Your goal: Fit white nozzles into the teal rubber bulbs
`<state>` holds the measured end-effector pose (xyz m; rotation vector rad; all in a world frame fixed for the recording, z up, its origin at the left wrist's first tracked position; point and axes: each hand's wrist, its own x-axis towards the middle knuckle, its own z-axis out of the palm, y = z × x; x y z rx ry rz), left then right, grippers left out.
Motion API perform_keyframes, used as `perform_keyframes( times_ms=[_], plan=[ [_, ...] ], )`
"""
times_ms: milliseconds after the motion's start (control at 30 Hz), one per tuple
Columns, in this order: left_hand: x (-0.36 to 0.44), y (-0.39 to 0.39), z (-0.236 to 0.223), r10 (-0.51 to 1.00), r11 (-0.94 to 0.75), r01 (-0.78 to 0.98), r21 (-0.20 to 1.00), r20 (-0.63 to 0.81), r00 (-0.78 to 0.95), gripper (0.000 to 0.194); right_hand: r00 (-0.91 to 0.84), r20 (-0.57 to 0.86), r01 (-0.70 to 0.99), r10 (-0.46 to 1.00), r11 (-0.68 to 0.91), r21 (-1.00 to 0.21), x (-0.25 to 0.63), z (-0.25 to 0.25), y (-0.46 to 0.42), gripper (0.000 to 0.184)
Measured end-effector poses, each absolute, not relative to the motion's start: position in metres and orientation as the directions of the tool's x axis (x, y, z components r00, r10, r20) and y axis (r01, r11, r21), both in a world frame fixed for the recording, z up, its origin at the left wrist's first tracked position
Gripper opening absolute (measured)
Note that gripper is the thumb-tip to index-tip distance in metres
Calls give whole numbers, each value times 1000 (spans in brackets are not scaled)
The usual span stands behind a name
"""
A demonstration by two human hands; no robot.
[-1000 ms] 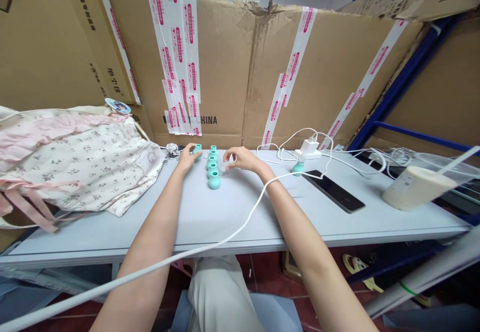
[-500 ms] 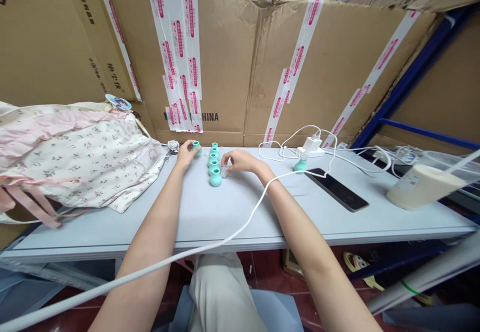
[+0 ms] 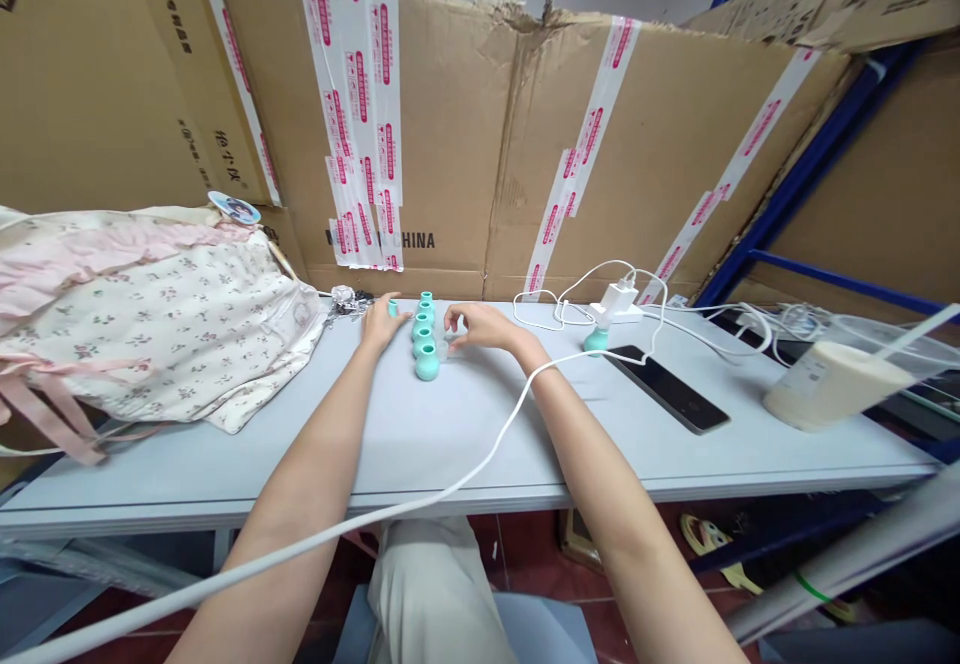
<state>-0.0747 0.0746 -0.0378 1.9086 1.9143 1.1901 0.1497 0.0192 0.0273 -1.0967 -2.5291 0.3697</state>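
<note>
A row of several small teal bottles point(image 3: 427, 364) with round bodies and open necks runs away from me along the table. Left of its far end, my left hand point(image 3: 381, 326) has thumb and fingers around another small teal bottle point(image 3: 392, 308), mostly hidden by the hand. On the row's right side my right hand point(image 3: 476, 328) curls thumb and forefinger at a small clear plastic piece point(image 3: 442, 349); its exact shape is hard to make out. Farther right, a teal bottle with a clear top point(image 3: 597, 338) stands apart, by the phone.
A white charger point(image 3: 619, 296) with looped cables sits at the back right. A black phone point(image 3: 667, 390) and a drink cup point(image 3: 832, 384) lie to the right. A floral bag point(image 3: 150, 314) covers the left side. One white cable point(image 3: 457, 474) crosses before my arms. Cardboard point(image 3: 465, 144) stands behind.
My left hand has turned and lowered slightly, hiding more of its bottle. My right hand stays beside the row with its fingers at the clear piece. The whole view has shifted a little.
</note>
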Motion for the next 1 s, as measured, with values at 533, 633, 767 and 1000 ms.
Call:
perform_keyframes(
  times_ms=[533,633,767,1000],
  plan=[
    [-66,76,-38,925,-47,872,487,352,-146,30,-553,289,617,781,617,-488,163,38,17,18],
    [-64,76,-39,922,-60,876,478,364,-135,27,-542,308,603,782,617,-506,163,40,16,17],
    [-61,62,-26,842,-106,907,408,522,-137,24,-507,374,562,777,626,-540,162,41,16,15],
    [-36,18,34,549,-464,855,233,833,71,23,-373,581,389,723,690,-610,153,50,12,31]
  ],
)
